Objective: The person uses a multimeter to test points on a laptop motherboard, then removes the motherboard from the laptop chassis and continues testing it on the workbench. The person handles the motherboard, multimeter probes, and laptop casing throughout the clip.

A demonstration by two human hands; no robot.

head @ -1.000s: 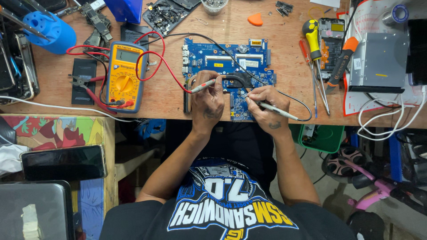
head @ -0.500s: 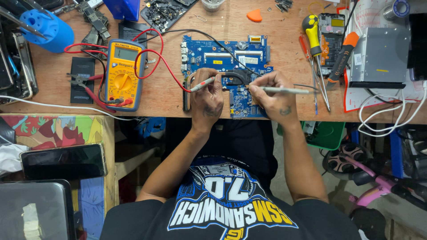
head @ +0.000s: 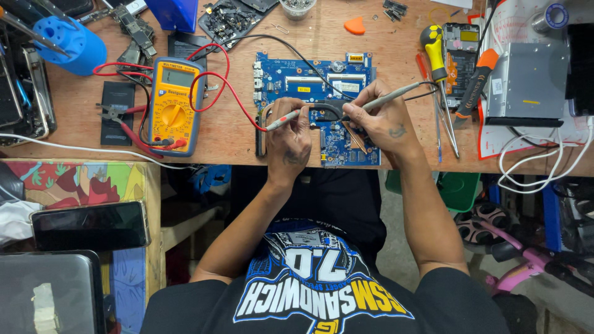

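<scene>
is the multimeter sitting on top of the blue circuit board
No, the yellow multimeter lies on the bare wooden bench beside the blue circuit board, joined to it only by its leads.

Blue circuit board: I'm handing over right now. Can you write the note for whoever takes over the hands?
Left hand: fingers shut on the red-lead probe, tip at the middle of the blue circuit board.
Right hand: fingers shut on the black-lead probe, tip close beside the other.
The board lies flat on the wooden desk, with the yellow multimeter to its left.
Done: both leads plugged in, both probes at the board.
Left: the meter display is too small to read.
</scene>
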